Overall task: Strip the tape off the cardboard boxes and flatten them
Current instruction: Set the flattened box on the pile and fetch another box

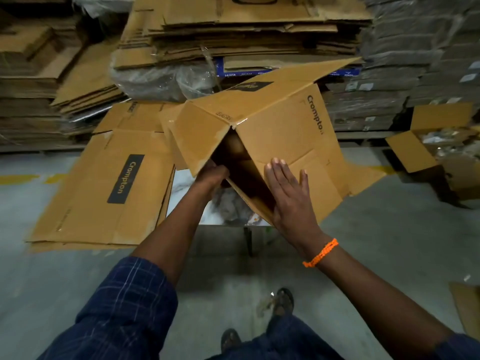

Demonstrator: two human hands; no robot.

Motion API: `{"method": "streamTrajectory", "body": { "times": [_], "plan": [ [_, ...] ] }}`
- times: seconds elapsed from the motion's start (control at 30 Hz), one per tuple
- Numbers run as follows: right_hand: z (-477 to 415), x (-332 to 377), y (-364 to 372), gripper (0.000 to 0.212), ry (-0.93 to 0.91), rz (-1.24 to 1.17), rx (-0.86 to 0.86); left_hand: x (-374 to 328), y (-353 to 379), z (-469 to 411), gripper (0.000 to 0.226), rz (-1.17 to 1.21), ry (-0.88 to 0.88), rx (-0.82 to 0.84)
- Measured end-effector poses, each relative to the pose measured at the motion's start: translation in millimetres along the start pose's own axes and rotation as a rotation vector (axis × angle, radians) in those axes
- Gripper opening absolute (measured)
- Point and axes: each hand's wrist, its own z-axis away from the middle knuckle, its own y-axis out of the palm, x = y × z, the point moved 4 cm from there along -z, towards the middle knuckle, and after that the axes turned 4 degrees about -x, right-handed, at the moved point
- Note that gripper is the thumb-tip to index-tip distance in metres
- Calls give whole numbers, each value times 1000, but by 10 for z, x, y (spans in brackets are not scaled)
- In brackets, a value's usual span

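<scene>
Two bare hands work on one cardboard box (272, 131), tilted over a small white table (181, 188), open end toward the person. L hand (211, 176) reaches into the opening, fingertips hidden under a flap; can't tell its grip. R hand (288, 196) lies flat on the box's right panel, fingers straight, slightly spread. Flattened box (104, 193) lies just left, w/ cardboard stacks (233, 29) behind.

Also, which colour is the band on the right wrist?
Orange. The band looks braided, and the head view shows it clearly against the bare forearm.
</scene>
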Motion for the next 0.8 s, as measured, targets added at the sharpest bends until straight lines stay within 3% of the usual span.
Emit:
{"method": "streamTrajectory", "body": {
  "times": [0.23, 0.37, 0.53, 0.63, 0.7, 0.8],
  "plan": [
    [-86, 127, -156, 89, -38, 124, 156, 241, -175, -4, 73, 252, -3, -54],
    [-51, 181, -235, 96, -6, 174, 219, 402, -273, 84, 74, 468, 23, -22],
    [-193, 215, -598, 96, 127, 184, 107, 668, -457, 159, 69, 588, -19, 60],
    [-278, 21, -857, 80, 113, -4, -25, 805, -527, 88, 63, 569, -100, 34],
    [-297, -462, -985, 76, 303, -114, -269, 852, -536, 47, 56, 545, -197, -18],
    [-5, -1182, -1024, 103, 1021, -460, -437, 876, -460, 13, 53, 454, -238, -78]
  ]
}}
